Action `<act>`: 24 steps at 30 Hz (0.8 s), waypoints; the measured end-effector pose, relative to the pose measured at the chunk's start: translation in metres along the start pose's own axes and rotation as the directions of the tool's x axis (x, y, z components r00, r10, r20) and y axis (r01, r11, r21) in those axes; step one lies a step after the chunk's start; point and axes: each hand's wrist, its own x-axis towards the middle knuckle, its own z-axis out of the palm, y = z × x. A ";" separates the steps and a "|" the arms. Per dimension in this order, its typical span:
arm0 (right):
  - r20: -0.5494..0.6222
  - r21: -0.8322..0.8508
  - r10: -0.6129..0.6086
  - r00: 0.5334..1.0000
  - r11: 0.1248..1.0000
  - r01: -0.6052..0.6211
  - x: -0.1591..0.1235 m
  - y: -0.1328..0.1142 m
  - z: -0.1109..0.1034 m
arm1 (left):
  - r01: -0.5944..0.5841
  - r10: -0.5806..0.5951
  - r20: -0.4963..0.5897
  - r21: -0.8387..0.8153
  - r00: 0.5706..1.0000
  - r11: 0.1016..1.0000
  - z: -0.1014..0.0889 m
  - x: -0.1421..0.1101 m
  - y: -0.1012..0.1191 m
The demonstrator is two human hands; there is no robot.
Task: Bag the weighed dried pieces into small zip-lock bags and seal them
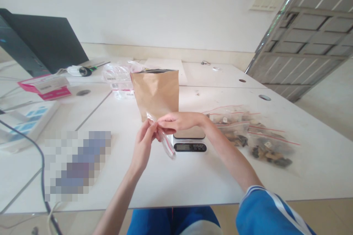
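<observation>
Both my hands meet above the white table point(193, 176), pinching a small clear zip bag point(167, 142) with a red seal line. My left hand point(145, 140) grips its top edge from below. My right hand point(176, 121) holds the same edge from the right, fingers closed. The bag hangs down empty as far as I can see. Right behind it sits a small digital kitchen scale point(189, 141). An upright brown paper pouch point(156, 93) with its top open stands just beyond my hands.
Several filled clear zip bags point(256, 136) with dark pieces lie to the right. More empty clear bags point(118, 77) lie behind the pouch. A pink box point(45, 86), a laptop point(41, 44) and cables are at the left. A blurred patch covers something on the table's left.
</observation>
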 end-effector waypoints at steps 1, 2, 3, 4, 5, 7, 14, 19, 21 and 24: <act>0.011 -0.005 0.000 1.000 1.000 0.000 -0.001 0.000 0.000 | -0.001 0.001 -0.005 0.015 1.000 1.000 0.001 0.000 0.000; 0.021 -0.012 0.002 1.000 1.000 -0.002 -0.001 -0.001 0.000 | -0.008 0.009 -0.012 0.038 1.000 0.999 0.001 0.000 -0.002; 0.028 -0.017 0.007 1.000 1.000 -0.006 -0.001 -0.001 0.000 | -0.023 0.024 -0.015 0.066 1.000 0.998 0.001 0.001 -0.003; 0.027 -0.031 0.014 1.000 0.999 -0.013 -0.001 -0.001 0.000 | -0.043 0.044 -0.011 0.093 0.999 0.995 0.001 0.001 -0.005; 0.009 -0.061 0.023 1.000 0.998 -0.022 -0.002 0.000 -0.001 | -0.067 0.068 -0.005 0.111 0.998 0.992 0.001 0.001 -0.006; -0.099 -0.174 0.037 0.994 0.983 -0.053 -0.003 0.003 -0.005 | -0.120 0.125 -0.030 0.119 0.992 0.986 -0.002 0.001 -0.008; -0.225 -0.220 -0.028 0.974 0.975 -0.022 -0.007 0.005 -0.010 | -0.080 0.090 -0.076 0.130 0.993 0.988 -0.010 -0.001 -0.002; -0.143 -0.082 -0.003 0.990 0.997 -0.009 -0.001 -0.003 0.003 | -0.012 0.012 0.013 -0.019 1.000 1.000 0.002 -0.003 -0.001; -0.149 -0.089 0.011 0.989 0.996 -0.025 0.000 -0.003 0.005 | -0.009 0.009 -0.005 -0.039 1.000 0.999 0.004 -0.002 -0.002; -0.149 -0.127 0.024 0.989 0.991 -0.043 0.000 -0.001 0.004 | 0.001 -0.002 -0.019 -0.046 1.000 0.999 0.004 0.000 -0.004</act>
